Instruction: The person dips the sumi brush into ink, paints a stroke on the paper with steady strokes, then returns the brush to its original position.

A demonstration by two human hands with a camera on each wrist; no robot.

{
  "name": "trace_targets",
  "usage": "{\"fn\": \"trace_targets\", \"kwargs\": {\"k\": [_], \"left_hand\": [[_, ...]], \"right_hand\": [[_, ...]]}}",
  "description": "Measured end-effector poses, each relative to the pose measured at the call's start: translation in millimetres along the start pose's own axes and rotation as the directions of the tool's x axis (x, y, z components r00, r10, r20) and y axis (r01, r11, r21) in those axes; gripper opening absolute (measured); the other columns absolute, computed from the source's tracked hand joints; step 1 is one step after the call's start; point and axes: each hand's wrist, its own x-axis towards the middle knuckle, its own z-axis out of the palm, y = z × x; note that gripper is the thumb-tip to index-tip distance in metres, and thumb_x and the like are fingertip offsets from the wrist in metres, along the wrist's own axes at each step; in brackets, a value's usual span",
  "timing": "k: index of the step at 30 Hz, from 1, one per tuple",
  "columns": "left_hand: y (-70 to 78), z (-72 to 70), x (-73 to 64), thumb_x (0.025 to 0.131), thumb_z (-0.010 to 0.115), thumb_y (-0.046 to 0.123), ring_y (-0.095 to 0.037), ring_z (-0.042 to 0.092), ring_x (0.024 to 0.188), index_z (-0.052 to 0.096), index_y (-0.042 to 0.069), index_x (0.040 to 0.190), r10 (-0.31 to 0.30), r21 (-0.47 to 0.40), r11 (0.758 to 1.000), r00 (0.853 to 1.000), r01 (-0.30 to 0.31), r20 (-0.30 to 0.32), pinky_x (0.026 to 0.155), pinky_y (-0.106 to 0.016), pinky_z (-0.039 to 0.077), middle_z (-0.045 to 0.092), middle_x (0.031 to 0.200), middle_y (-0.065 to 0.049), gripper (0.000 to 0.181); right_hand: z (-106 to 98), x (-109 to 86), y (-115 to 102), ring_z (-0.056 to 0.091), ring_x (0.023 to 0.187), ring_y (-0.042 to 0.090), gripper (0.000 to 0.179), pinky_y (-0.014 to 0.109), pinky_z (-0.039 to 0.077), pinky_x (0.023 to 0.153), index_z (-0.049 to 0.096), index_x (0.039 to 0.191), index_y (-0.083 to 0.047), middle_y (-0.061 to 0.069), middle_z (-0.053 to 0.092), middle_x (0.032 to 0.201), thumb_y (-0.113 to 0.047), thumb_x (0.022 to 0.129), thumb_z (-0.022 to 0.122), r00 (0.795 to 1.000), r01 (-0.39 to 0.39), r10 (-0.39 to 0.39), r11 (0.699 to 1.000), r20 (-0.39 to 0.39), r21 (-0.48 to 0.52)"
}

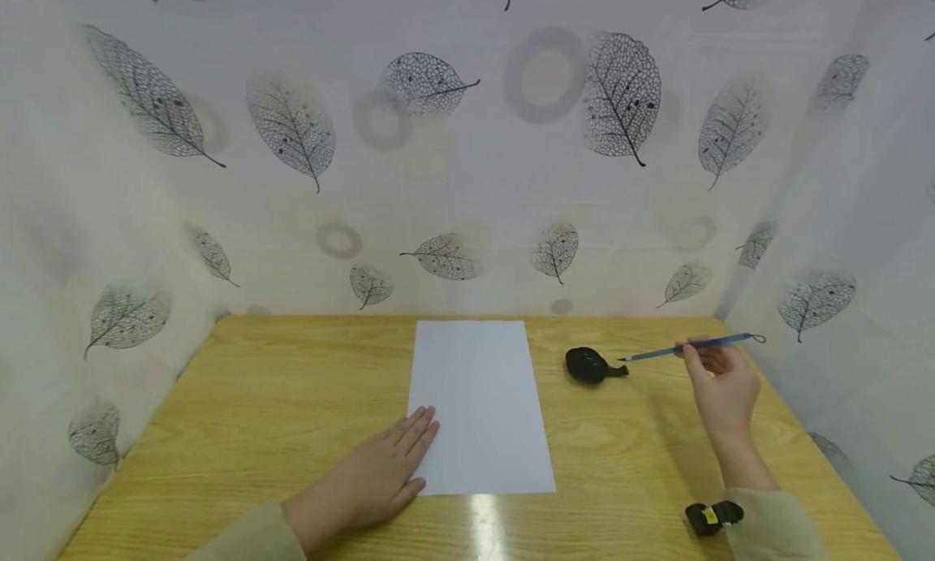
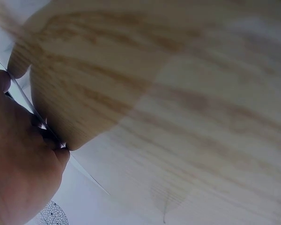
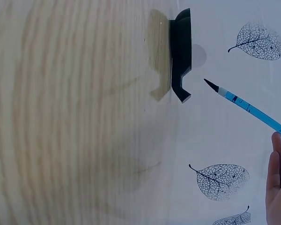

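Blue brush (image 1: 653,353) up, white paper (image 1: 478,390) steadied
I had the right hand (image 1: 726,389) pinching the brush, tip near the black dish (image 1: 584,366) but not touching. Left hand (image 1: 381,468) lay flat on the paper's left edge, probably to stop slipping; dish sat right of it, likely for easy reach.
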Motion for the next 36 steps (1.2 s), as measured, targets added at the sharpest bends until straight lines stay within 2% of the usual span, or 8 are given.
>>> {"fn": "trace_targets", "kwargs": {"k": [5, 9, 16, 24, 27, 34, 36], "left_hand": [[-1.2, 3.6, 0.2, 0.113, 0.042, 0.043, -0.034, 0.032, 0.161, 0.036, -0.002, 0.163, 0.010, 0.009, 1.000, 1.000, -0.010, -0.025, 0.130, -0.046, 0.036, 0.030, 0.174, -0.021, 0.068], [-1.1, 3.3, 0.3, 0.113, 0.041, 0.043, -0.034, 0.032, 0.161, 0.036, -0.002, 0.163, 0.009, 0.014, 1.000, 1.000, -0.009, -0.017, 0.130, -0.045, 0.036, 0.030, 0.174, -0.021, 0.068], [-0.8, 1.7, -1.4, 0.112, 0.043, 0.043, -0.033, 0.034, 0.161, 0.037, -0.001, 0.163, 0.008, 0.027, 1.000, 1.000, -0.007, -0.023, 0.129, -0.045, 0.038, 0.032, 0.173, -0.020, 0.067], [-0.9, 2.7, 1.2, 0.112, 0.042, 0.042, -0.031, 0.029, 0.163, 0.032, 0.000, 0.165, -0.008, 0.001, 1.000, 1.000, 0.008, 0.014, 0.132, -0.043, 0.034, 0.026, 0.176, -0.018, 0.068], [-0.4, 3.3, 1.8, 0.112, 0.043, 0.042, -0.031, 0.029, 0.163, 0.033, 0.000, 0.165, -0.009, -0.002, 1.000, 1.000, 0.009, 0.010, 0.131, -0.043, 0.034, 0.026, 0.175, -0.018, 0.068], [-0.4, 4.0, 1.7, 0.112, 0.043, 0.041, -0.032, 0.029, 0.163, 0.033, -0.001, 0.165, -0.006, 0.000, 1.000, 1.000, 0.006, -0.002, 0.132, -0.043, 0.034, 0.027, 0.175, -0.019, 0.068], [-0.4, 4.0, 1.5, 0.112, 0.042, 0.041, -0.031, 0.029, 0.163, 0.032, -0.001, 0.165, -0.007, -0.003, 1.000, 1.000, 0.007, 0.000, 0.132, -0.043, 0.034, 0.027, 0.175, -0.019, 0.068]], "right_hand": [[1.8, 0.8, -6.3, 0.066, 0.075, -0.017, 0.015, 0.001, 0.052, 0.073, 0.071, 0.108, 0.012, -0.038, 0.069, 0.086, 0.000, 0.099, 0.070, 1.000, 0.005, -0.004, 0.998, -0.017, 0.055], [5.2, 1.5, -13.2, 0.067, 0.076, -0.017, 0.013, 0.001, 0.053, 0.074, 0.070, 0.106, 0.013, -0.037, 0.071, 0.085, 0.002, 0.098, 0.070, 0.999, 0.004, -0.001, 0.996, -0.032, 0.087], [14.7, -0.8, -23.8, 0.070, 0.076, -0.012, 0.015, 0.003, 0.055, 0.075, 0.070, 0.108, 0.015, -0.033, 0.072, 0.083, 0.004, 0.098, 0.070, 1.000, -0.022, 0.024, 0.989, -0.013, 0.143], [25.1, -3.3, -38.1, 0.073, 0.077, -0.009, 0.012, 0.006, 0.058, 0.077, 0.069, 0.104, 0.016, -0.026, 0.075, 0.084, 0.006, 0.097, 0.071, 0.999, -0.046, 0.047, 0.972, 0.001, 0.230], [29.1, -4.2, -44.7, 0.073, 0.077, -0.009, 0.010, 0.006, 0.058, 0.076, 0.068, 0.102, 0.017, -0.025, 0.075, 0.084, 0.009, 0.096, 0.069, 0.999, -0.036, 0.033, 0.966, 0.014, 0.254], [39.9, -7.4, -55.3, 0.075, 0.077, -0.003, 0.008, 0.009, 0.060, 0.076, 0.066, 0.100, 0.020, -0.016, 0.078, 0.085, 0.015, 0.094, 0.067, 0.999, -0.025, 0.013, 0.932, 0.036, 0.361], [43.0, -9.2, -56.6, 0.075, 0.078, -0.003, 0.008, 0.010, 0.060, 0.076, 0.067, 0.100, 0.020, -0.017, 0.078, 0.085, 0.014, 0.095, 0.067, 0.999, -0.018, 0.004, 0.932, 0.039, 0.362]]}}
